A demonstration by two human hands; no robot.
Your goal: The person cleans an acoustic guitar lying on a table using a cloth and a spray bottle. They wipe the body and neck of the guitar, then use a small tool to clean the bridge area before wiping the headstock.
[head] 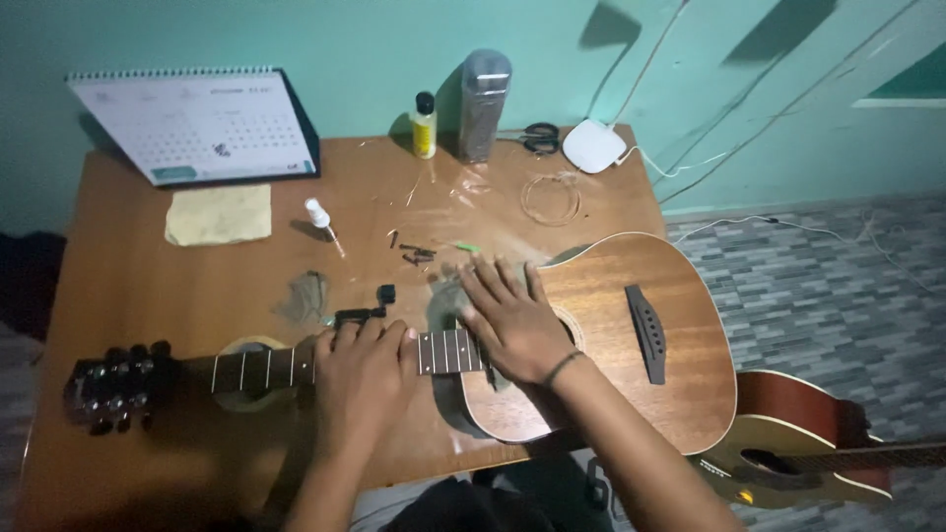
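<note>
A brown acoustic guitar lies flat across the wooden table, headstock to the left and no strings visible. My left hand grips the neck around the fretboard. My right hand lies flat, fingers spread, on a grey cloth over the soundhole end of the fretboard. The black bridge sits right of that hand.
On the table: a desk calendar, a yellow cloth, a small white dropper bottle, a yellow bottle, a tall grey container, scissors, coiled string, black pins, a black winder. A second guitar lies on the floor, right.
</note>
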